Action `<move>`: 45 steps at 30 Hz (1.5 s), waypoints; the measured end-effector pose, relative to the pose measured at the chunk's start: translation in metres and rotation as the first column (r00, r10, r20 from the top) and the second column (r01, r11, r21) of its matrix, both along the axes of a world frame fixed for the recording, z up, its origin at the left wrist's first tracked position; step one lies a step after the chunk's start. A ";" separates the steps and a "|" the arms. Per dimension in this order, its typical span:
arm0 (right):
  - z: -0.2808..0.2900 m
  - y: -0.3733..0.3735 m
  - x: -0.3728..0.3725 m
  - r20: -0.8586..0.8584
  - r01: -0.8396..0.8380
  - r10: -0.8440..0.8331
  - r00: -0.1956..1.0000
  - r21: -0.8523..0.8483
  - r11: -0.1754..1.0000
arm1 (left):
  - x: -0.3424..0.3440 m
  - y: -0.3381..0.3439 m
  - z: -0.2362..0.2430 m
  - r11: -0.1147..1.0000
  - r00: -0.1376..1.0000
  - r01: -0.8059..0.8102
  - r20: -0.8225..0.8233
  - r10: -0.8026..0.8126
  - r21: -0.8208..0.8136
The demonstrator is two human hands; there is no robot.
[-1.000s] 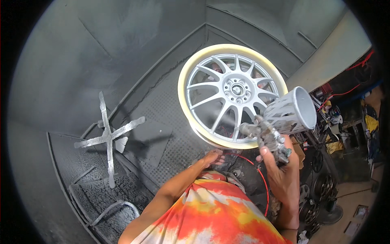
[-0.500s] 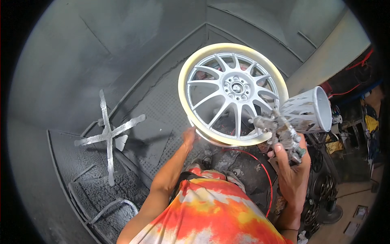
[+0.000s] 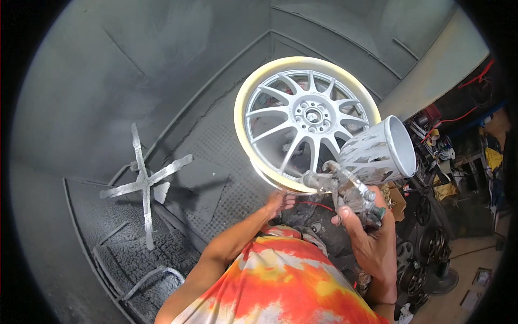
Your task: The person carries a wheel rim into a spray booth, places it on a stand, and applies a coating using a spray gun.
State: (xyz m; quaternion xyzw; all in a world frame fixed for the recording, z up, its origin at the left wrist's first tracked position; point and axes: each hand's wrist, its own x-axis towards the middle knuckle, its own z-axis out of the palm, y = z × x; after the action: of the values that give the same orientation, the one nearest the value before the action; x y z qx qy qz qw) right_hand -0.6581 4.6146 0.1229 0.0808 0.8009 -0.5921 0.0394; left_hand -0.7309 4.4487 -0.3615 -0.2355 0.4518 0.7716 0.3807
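My right hand [image 3: 369,221] is wrapped round a paint-crusted spray gun [image 3: 345,189]. A white, paint-streaked cup [image 3: 377,148] rises from the gun, tilted to the right. The gun's nozzle end points left, over the near edge of a wheel rim [image 3: 256,137]. This rim lies face up, with silver-grey spokes and a pale yellow outer lip; the cup hides part of its right side. Under the rim's near edge is my left hand [image 3: 280,201], fingers loosely stretched to the right. Whether they touch the rim I cannot tell. Near the nozzle, one spoke looks hazy.
A grey-coated cross-shaped stand [image 3: 144,181] is at the left, by grey booth walls [image 3: 108,81]. Below it lies a rough grey mat [image 3: 137,259] with a bent tube. Several wheels [image 3: 431,243] and clutter fill the right. A red hose [image 3: 318,205] passes below the rim.
My left hand has slid rightward along the rim's near edge. My right hand has carried the spray gun left, and its cup now overlaps the rim's right side more.
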 end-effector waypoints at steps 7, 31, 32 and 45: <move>0.004 0.004 -0.004 0.017 0.096 -0.096 0.995 0.021 0.995 | 0.012 0.041 0.004 0.968 0.969 0.247 0.017 -0.248 0.039; -0.012 -0.011 -0.018 -0.102 -0.045 0.049 0.994 0.043 0.998 | -0.018 -0.041 -0.015 0.946 0.972 -0.226 -0.123 0.202 -0.234; -0.012 -0.009 -0.018 -0.108 0.017 -0.007 0.994 0.089 0.996 | -0.012 -0.033 -0.014 0.957 0.974 -0.222 -0.092 0.208 -0.187; -0.018 -0.005 -0.017 -0.121 0.045 -0.025 0.992 0.165 0.985 | 0.015 0.038 -0.005 0.937 0.937 0.346 -0.039 -0.347 -0.041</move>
State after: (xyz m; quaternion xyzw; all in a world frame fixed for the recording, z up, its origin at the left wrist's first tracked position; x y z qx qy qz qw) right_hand -0.6753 4.6095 0.1049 0.0625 0.8471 -0.5271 -0.0256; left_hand -0.7162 4.4869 -0.3667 -0.1410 0.5077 0.6899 0.4963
